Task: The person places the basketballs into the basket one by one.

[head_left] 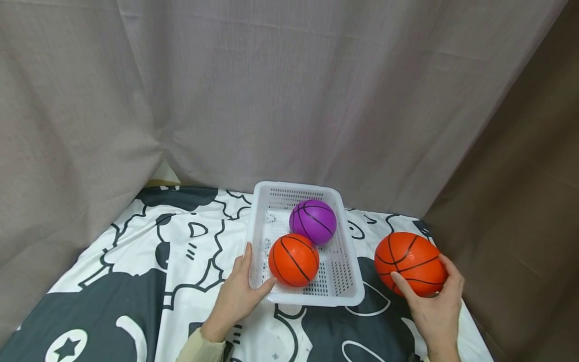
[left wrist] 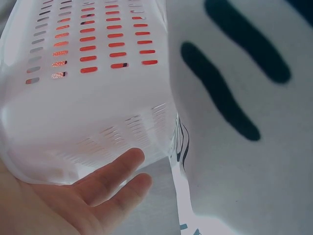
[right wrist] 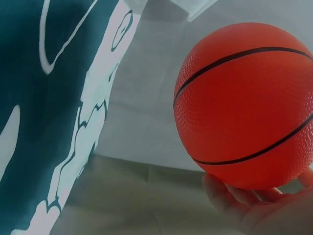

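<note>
A white perforated plastic basket (head_left: 348, 251) stands on the patterned cloth, holding a purple ball (head_left: 312, 222) and an orange toy basketball (head_left: 294, 260) side by side. My left hand (head_left: 239, 291) holds the basket at its near left corner, thumb over the near rim and index finger along the left side. In the left wrist view, fingers (left wrist: 117, 176) reach along the outside of the basket wall (left wrist: 93, 117). To the right of the basket, my right hand (head_left: 436, 306) grips a second orange toy basketball (head_left: 409, 264), thumb on the near side and fingers round the right.
A black-and-white cartoon cloth (head_left: 194, 261) covers the table. Grey-brown curtains (head_left: 289, 100) hang behind it, with a darker curtain (head_left: 520, 226) along the right edge.
</note>
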Available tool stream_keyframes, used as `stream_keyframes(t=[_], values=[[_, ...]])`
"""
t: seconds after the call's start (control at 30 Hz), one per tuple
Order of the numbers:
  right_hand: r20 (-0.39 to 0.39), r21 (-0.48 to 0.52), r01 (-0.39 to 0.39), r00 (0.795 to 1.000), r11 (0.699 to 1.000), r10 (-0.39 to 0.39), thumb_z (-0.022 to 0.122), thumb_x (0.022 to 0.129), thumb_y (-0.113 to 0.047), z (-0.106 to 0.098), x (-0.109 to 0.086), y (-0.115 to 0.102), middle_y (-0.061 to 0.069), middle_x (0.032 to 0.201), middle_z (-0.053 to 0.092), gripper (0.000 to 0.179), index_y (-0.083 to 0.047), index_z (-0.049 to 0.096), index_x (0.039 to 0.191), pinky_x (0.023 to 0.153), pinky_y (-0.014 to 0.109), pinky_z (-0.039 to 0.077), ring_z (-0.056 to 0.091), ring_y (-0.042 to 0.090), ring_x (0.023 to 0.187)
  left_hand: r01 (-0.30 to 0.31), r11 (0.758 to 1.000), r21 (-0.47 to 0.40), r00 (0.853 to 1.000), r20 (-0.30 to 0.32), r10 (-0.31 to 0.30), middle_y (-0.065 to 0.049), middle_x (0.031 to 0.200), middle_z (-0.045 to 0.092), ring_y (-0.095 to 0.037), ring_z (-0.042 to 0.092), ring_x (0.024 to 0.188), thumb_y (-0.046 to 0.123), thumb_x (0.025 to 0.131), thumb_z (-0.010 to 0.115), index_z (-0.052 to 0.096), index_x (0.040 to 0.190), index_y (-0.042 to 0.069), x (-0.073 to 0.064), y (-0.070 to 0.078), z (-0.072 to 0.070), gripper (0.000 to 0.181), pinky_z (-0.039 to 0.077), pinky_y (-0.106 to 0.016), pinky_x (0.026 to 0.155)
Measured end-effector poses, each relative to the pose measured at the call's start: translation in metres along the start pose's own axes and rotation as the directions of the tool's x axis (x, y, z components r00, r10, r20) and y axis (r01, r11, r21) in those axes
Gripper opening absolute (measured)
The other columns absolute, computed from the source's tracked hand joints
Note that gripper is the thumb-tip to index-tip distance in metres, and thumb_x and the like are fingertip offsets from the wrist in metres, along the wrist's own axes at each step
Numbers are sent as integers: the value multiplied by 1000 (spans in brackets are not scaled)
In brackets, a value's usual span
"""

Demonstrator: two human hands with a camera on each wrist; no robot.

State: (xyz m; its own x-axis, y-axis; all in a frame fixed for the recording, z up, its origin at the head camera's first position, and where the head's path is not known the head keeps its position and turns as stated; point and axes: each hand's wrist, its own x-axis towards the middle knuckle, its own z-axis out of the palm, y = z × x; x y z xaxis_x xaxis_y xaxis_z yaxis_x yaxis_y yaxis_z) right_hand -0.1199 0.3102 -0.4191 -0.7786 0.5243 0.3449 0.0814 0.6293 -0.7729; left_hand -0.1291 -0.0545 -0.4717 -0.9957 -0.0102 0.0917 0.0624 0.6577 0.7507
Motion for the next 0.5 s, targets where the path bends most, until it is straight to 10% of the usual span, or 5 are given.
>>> stream_keyframes(t=[0.5], values=[[37, 41, 80, 996, 996, -81, 90, 69, -22, 5, -10, -18, 5, 145, 35, 101, -32, 29, 150, 89, 63, 43, 40, 31, 124, -7, 1000, -3, 1000, -10, 7, -11, 140, 45, -20, 58, 82, 59, 82, 68, 17, 156, 9, 0, -2, 1, 103, 52, -36, 65]])
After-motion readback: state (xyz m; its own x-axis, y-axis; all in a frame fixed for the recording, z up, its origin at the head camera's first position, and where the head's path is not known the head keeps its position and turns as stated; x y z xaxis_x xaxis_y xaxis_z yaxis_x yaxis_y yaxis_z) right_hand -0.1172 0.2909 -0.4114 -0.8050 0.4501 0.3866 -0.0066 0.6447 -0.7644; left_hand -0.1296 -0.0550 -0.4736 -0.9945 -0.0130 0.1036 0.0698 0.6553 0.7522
